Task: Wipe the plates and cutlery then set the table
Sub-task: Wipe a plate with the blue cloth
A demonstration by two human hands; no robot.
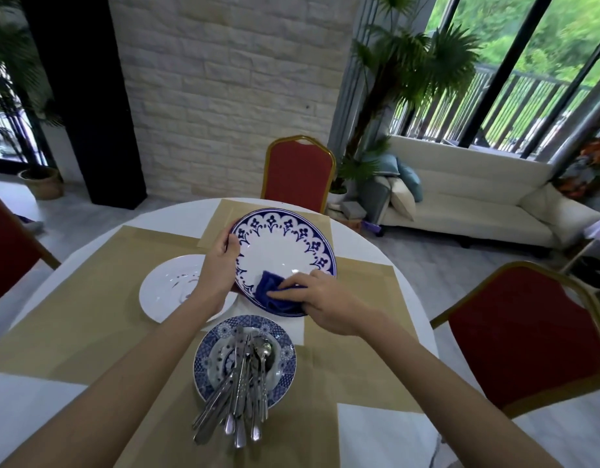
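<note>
A large white plate with a blue patterned rim (285,251) is held tilted above the round table (376,251). My left hand (221,265) grips its left rim. My right hand (312,295) presses a folded blue cloth (268,290) against the plate's near rim. A plain white plate (163,288) lies flat on the table under my left wrist. Closer to me, a small blue patterned plate (281,363) holds a pile of several steel forks, spoons and knives (241,393), their handles hanging over its near edge.
Tan paper placemats (89,298) cover much of the white tabletop. Red chairs with gold frames stand at the far side (298,170), the right (528,339) and the left (5,248). A white sofa (477,204) and potted palms stand beyond.
</note>
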